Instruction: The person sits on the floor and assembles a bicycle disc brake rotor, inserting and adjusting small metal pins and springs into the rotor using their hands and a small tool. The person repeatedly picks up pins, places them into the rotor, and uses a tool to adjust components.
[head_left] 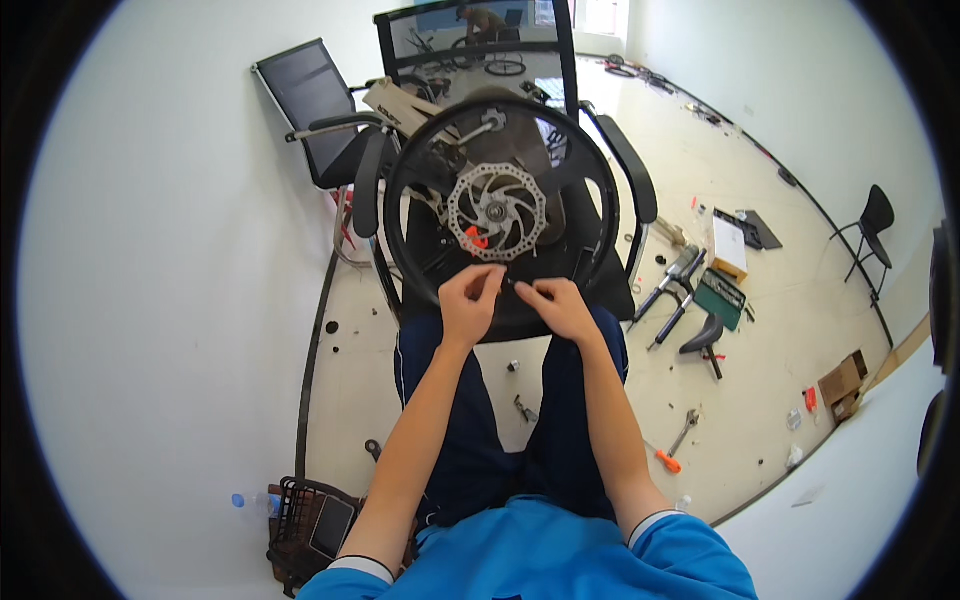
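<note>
Seated person, blue shirt, dark trousers, both forearms coming in from the lower edge. A black wheel (500, 200) lies flat on the seat of a black chair (620, 160) in front of the knees, its silver brake disc (497, 211) facing up at the hub.

Left hand (470, 300) sits over the near rim of the wheel, fingers curled in with thumb and forefinger pinched together. Right hand (557, 305) is just beside it, fingers likewise drawn to a pinch. Between the two pinches is a small dark part (510, 283), possibly a bolt; too small to name for sure. An orange piece (476, 238) rests against the disc's near-left edge.

Second black chair (320, 110) stands to the left by the wall. On the floor to the right: a white box (729, 246), a green case (722, 298), a saddle (703, 338), a wrench (686, 428), an orange-handled screwdriver (664, 459). A black basket (300, 515) sits at lower left.
</note>
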